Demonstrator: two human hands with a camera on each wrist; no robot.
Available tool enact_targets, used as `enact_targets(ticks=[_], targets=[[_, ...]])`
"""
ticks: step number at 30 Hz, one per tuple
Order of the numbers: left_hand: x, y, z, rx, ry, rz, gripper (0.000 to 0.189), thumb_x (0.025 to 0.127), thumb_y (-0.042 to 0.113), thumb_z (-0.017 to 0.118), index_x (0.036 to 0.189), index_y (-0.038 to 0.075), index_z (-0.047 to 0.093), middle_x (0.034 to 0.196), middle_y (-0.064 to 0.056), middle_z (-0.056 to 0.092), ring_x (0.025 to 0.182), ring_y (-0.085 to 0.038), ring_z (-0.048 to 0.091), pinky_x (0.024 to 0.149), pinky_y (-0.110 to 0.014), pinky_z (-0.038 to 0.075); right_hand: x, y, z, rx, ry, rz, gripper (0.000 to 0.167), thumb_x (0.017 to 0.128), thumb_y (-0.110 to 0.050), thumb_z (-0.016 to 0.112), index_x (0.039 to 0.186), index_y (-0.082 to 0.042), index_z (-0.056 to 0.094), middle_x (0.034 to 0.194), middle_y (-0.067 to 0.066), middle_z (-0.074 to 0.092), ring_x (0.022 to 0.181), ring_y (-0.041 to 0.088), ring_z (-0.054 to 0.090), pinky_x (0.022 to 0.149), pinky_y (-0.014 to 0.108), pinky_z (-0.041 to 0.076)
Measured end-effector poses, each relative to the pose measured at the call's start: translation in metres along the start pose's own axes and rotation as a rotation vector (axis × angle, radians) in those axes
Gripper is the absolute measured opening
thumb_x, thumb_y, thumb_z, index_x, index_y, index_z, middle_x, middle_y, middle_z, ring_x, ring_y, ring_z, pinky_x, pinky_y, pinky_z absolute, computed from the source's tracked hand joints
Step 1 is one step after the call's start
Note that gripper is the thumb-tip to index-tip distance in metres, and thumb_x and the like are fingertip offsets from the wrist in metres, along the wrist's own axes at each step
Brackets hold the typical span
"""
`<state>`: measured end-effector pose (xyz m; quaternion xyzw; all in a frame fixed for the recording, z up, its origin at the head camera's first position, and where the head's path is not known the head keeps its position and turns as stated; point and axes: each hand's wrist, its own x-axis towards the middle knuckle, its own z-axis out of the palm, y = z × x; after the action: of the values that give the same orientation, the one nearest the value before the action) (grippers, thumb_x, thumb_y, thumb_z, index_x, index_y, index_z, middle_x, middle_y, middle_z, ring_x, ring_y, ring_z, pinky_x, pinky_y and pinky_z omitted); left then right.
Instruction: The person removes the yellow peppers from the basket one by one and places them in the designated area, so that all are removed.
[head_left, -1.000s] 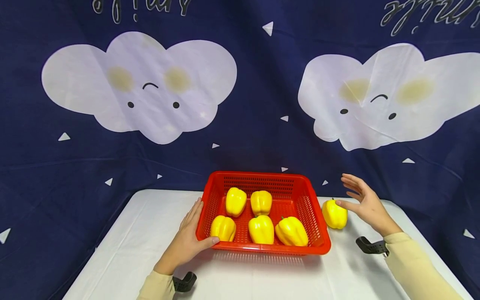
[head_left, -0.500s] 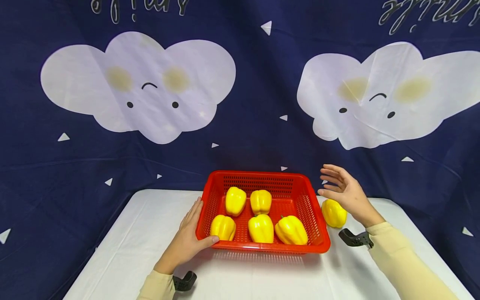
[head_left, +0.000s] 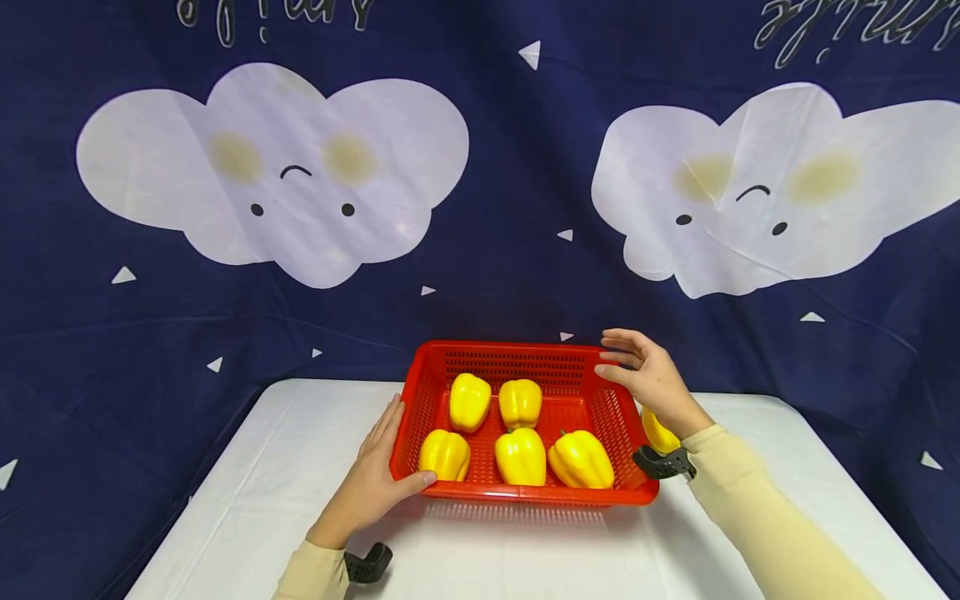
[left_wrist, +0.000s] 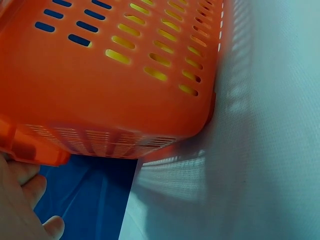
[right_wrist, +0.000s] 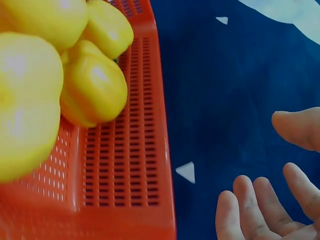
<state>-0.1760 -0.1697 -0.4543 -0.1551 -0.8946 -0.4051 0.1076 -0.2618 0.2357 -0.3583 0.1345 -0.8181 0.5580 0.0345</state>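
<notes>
A red plastic basket (head_left: 536, 493) with slotted walls holds several yellow bell peppers (head_left: 521, 457). My left hand (head_left: 375, 475) lies along its left side, fingers straight against the rim and thumb on the front left corner. In the left wrist view its fingertips (left_wrist: 34, 190) show beside the basket's rim. Over the basket's right back corner hovers my right hand (head_left: 651, 382), its fingers loosely bent and nothing in them. The right wrist view has that hand's thumb and fingers apart. One more yellow bell pepper (head_left: 660, 432) is outside the basket on the right, partly hidden by my right wrist.
The basket stands on a white-covered table (head_left: 247, 483). A dark blue cloth (head_left: 517, 275) with white clouds hangs right behind the table's far edge. A black strap device (head_left: 663, 462) sits on my right wrist and another (head_left: 369, 564) on the left.
My right hand has moved left from beside the outer bell pepper to over the basket's right back corner, empty throughout. My left hand and the basket have stayed in place.
</notes>
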Motion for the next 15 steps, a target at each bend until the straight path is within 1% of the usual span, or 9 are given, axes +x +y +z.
enact_targets(ticks=[3, 8, 12, 15], targets=[[0.0, -0.001, 0.0, -0.004, 0.001, 0.003, 0.106, 0.082, 0.049, 0.077, 0.161, 0.006, 0.02, 0.167, -0.012, 0.014, 0.151, -0.039, 0.017, 0.112, -0.071, 0.02, 0.006, 0.001, 0.01, 0.005, -0.021, 0.017, 0.06, 0.093, -0.011, 0.072, 0.146, -0.002, 0.044, 0.144, 0.024, 0.048, 0.128, 0.04, 0.053, 0.089, 0.019, 0.052], [0.0, -0.002, 0.001, 0.0, 0.006, 0.013, 0.106, 0.082, 0.049, 0.077, 0.161, 0.006, 0.02, 0.167, -0.012, 0.014, 0.151, -0.039, 0.017, 0.112, -0.071, 0.02, 0.015, 0.003, 0.028, 0.041, -0.067, 0.046, 0.062, 0.092, -0.009, 0.072, 0.147, -0.001, 0.043, 0.144, 0.025, 0.047, 0.128, 0.043, 0.052, 0.095, 0.03, 0.053], [0.0, -0.003, 0.001, 0.001, 0.009, 0.012, 0.107, 0.082, 0.049, 0.078, 0.161, 0.006, 0.02, 0.167, -0.013, 0.015, 0.151, -0.039, 0.018, 0.112, -0.071, 0.021, 0.022, 0.005, 0.041, 0.081, -0.114, 0.058, 0.066, 0.092, -0.006, 0.071, 0.15, 0.001, 0.039, 0.146, 0.027, 0.045, 0.128, 0.044, 0.052, 0.099, 0.038, 0.051], [0.0, -0.002, 0.001, -0.005, 0.003, 0.0, 0.107, 0.081, 0.049, 0.079, 0.161, 0.007, 0.02, 0.167, -0.011, 0.014, 0.151, -0.037, 0.017, 0.112, -0.07, 0.021, 0.027, 0.006, 0.05, 0.105, -0.141, 0.082, 0.067, 0.093, -0.006, 0.07, 0.151, 0.001, 0.037, 0.148, 0.027, 0.042, 0.129, 0.044, 0.051, 0.102, 0.043, 0.049]])
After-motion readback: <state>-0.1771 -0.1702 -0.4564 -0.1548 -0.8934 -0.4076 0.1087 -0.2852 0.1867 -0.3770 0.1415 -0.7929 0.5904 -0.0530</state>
